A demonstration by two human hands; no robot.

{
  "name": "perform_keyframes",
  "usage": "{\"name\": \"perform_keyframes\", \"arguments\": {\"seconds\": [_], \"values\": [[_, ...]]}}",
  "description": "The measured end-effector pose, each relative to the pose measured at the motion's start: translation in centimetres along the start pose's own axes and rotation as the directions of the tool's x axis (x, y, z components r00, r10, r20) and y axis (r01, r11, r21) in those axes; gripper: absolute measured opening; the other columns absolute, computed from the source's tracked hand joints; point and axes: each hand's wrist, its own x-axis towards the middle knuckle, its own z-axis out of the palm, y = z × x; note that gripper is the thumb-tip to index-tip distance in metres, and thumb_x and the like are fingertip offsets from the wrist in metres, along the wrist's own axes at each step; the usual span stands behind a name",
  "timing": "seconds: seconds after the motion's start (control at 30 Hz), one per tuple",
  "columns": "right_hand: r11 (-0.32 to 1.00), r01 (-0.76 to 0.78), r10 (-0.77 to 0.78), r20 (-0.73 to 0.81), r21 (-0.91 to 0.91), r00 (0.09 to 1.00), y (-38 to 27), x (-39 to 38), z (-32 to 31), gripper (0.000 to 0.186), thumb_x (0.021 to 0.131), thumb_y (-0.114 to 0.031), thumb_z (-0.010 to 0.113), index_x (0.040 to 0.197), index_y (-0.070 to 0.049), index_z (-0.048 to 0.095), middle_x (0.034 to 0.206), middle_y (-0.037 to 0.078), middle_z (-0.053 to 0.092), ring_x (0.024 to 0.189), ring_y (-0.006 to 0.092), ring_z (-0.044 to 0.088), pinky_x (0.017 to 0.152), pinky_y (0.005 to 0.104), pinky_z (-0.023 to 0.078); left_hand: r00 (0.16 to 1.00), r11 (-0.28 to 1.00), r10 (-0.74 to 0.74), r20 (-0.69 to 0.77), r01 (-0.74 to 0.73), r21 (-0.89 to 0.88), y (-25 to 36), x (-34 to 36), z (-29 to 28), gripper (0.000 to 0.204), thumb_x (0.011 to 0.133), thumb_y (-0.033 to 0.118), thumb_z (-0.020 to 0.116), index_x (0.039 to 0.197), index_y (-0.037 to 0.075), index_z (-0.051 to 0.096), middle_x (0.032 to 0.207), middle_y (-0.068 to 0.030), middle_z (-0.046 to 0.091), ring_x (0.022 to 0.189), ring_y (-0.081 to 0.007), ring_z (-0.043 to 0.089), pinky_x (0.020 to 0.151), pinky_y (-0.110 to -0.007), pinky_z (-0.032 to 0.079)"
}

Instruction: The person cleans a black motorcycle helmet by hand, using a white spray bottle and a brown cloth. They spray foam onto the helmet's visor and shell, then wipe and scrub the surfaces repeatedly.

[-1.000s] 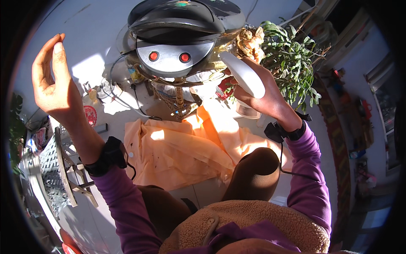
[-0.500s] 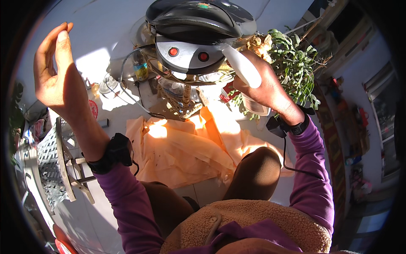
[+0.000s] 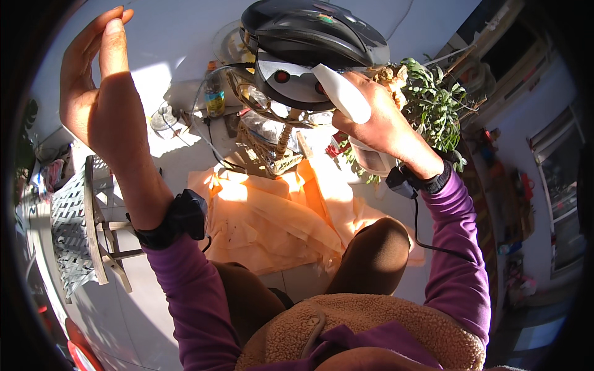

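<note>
My right hand (image 3: 387, 117) is wrapped round a spray bottle with a white head (image 3: 343, 93); its translucent body (image 3: 371, 159) shows below the hand. The head is in front of a black electric griddle (image 3: 303, 40) and partly covers one of the two round red lights on its grey front. I cannot tell whether head and griddle touch. The griddle's domed black lid is at the top of the view. To the left, my left hand (image 3: 108, 93) is raised in the air, fingers stretched upward and holding nothing.
A woven stand (image 3: 272, 162) is below the griddle, with a cord hanging beside it. Peach cloth (image 3: 266, 222) covers the floor before my knees. A leafy plant (image 3: 436, 108) grows at right, a labelled bottle (image 3: 214, 99) stands behind, and a wooden-framed stool (image 3: 93, 226) is at left.
The spray bottle's head has shifted left across the griddle's front, now overlapping the right-hand red light. The griddle sits farther right in the view. My left hand appears slightly higher and farther right, still open.
</note>
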Motion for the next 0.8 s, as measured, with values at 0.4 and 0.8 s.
{"name": "perform_keyframes", "arguments": {"seconds": [0.4, 0.8], "values": [[1.000, -0.004, 0.005, 0.048, -0.026, 0.999, -2.7, 3.6, 0.6, 0.034, 0.071, -0.013, 0.077, 0.097, 0.003, 0.063, 0.099, 0.023, 0.068, 0.096, 0.0398, 0.068, 0.081, 0.0444, 0.055, 0.996, 0.993, -0.076, -0.034, 0.073, -0.087, -0.5, -0.2, 0.1, 0.013, 0.095, 0.008, 0.067, 0.104, 0.003, 0.075, 0.102, -0.0073, 0.077, 0.100, -0.0147, 0.070, 0.099, -0.029, 0.051], [0.995, -0.077, 0.071, 0.091, 0.057, 0.993, -2.8, 3.0, 0.2, 0.036, 0.072, -0.012, 0.079, 0.101, 0.002, 0.063, 0.098, 0.020, 0.067, 0.094, 0.0366, 0.069, 0.082, 0.0421, 0.055, 0.999, 0.999, -0.023, 0.042, 0.025, -0.042, -1.4, -0.5, -0.1, 0.014, 0.096, 0.010, 0.065, 0.105, 0.004, 0.074, 0.102, -0.0059, 0.077, 0.102, -0.0137, 0.069, 0.100, -0.029, 0.047]]}}
